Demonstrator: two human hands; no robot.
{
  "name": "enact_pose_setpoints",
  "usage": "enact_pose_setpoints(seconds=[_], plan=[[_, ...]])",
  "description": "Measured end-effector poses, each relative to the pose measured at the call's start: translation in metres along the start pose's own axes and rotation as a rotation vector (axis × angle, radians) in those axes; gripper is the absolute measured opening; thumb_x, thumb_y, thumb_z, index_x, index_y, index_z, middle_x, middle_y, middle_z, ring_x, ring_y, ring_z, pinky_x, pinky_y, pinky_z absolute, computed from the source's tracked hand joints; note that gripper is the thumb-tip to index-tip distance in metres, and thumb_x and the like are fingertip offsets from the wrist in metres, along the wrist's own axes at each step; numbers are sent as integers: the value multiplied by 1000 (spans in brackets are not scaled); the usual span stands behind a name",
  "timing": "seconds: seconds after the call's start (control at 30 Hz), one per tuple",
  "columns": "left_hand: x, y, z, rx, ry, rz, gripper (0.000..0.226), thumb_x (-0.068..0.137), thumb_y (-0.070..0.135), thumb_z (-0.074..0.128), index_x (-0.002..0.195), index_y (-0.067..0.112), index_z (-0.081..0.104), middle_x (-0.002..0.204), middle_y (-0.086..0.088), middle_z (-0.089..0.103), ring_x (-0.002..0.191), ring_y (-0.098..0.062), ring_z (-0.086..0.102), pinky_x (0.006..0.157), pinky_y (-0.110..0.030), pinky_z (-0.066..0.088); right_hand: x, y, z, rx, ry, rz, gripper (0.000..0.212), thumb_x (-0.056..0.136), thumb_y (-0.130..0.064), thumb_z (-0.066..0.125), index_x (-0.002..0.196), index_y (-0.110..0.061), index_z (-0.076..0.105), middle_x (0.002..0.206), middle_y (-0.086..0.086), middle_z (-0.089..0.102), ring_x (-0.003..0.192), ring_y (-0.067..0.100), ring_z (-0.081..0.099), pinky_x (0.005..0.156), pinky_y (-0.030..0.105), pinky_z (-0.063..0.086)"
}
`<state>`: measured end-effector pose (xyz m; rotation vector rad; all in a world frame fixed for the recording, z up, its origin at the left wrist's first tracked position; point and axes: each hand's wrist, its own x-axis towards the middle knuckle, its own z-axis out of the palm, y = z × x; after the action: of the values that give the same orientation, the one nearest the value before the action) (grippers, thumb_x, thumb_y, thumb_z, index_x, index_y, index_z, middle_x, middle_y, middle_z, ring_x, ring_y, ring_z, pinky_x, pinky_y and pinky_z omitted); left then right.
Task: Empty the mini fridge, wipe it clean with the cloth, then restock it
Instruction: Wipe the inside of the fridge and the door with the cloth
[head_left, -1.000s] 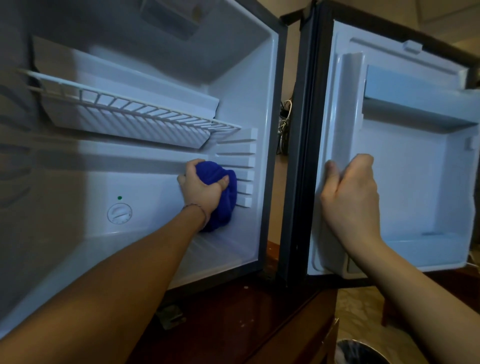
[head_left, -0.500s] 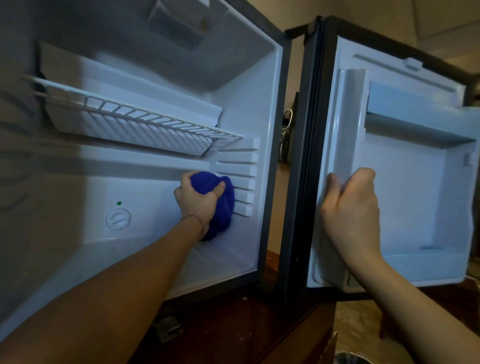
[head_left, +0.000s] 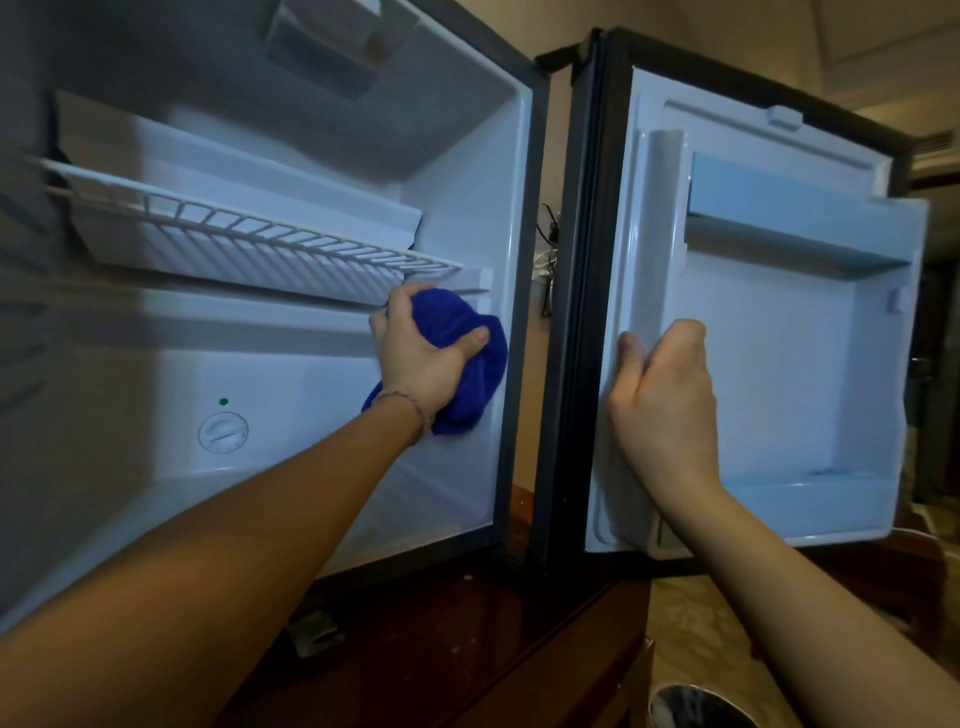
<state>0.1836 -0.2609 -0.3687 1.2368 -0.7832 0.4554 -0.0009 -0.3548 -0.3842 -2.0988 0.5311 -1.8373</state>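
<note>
The mini fridge (head_left: 291, 338) stands open, its white interior holding nothing but a wire shelf (head_left: 270, 239). My left hand (head_left: 415, 353) grips a bunched blue cloth (head_left: 467, 364) and presses it against the inner right wall, just under the shelf's right end. My right hand (head_left: 665, 400) curls round the inner edge of the open fridge door (head_left: 779, 338), whose door shelves hold nothing.
A round thermostat dial (head_left: 223, 432) with a green dot above it sits on the back wall. The fridge stands on a dark wooden cabinet (head_left: 441, 639). A shiny metal bin (head_left: 696, 706) is on the floor at the lower right. Cables (head_left: 548, 249) hang behind the hinge gap.
My left hand has slid the cloth up and to the right along the fridge's side wall, up to the shelf. My right hand has kept its hold on the door.
</note>
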Motion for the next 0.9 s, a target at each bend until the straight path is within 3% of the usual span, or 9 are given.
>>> enact_pose_setpoints(seconds=[0.13,0.27,0.37,0.6,0.73,0.9], plan=[[12,-10,-5,3,-3,-21,61,77,14,83,118,37,45,135,-1,36,113,-16,44,106,-38,44,1,2,0,-2,10,-18,23,105,-31,44,95,-14,34,91,10,49,63,11,44,50,32,31],[27,-24,-11,3,52,-74,57,80,13,81,126,27,49,133,-5,37,105,-15,45,98,-23,39,1,4,3,-9,32,-21,24,105,-30,45,93,-13,33,88,11,48,62,11,42,50,32,24],[38,-32,-14,17,81,-112,57,81,15,80,129,23,49,130,-4,36,103,-15,45,96,-20,38,2,5,5,-19,42,-27,24,105,-30,45,93,-13,34,87,11,48,62,11,42,50,29,25],[40,-40,-12,10,103,-93,56,81,16,81,127,22,50,133,-7,38,105,-17,47,105,-31,44,2,6,7,-39,64,-35,24,105,-29,45,93,-12,34,84,10,48,61,11,42,49,26,23],[29,-36,-13,-70,75,-139,59,75,21,86,118,32,47,133,-7,41,112,-22,52,104,-44,48,1,4,6,-41,53,-32,23,105,-29,45,93,-12,35,83,9,48,60,14,45,48,28,26],[5,-9,-3,-54,0,-68,66,74,20,86,118,40,42,135,3,35,115,-17,43,103,-42,46,0,2,5,-24,42,-24,23,105,-31,45,94,-12,37,84,11,49,60,19,49,47,33,38]])
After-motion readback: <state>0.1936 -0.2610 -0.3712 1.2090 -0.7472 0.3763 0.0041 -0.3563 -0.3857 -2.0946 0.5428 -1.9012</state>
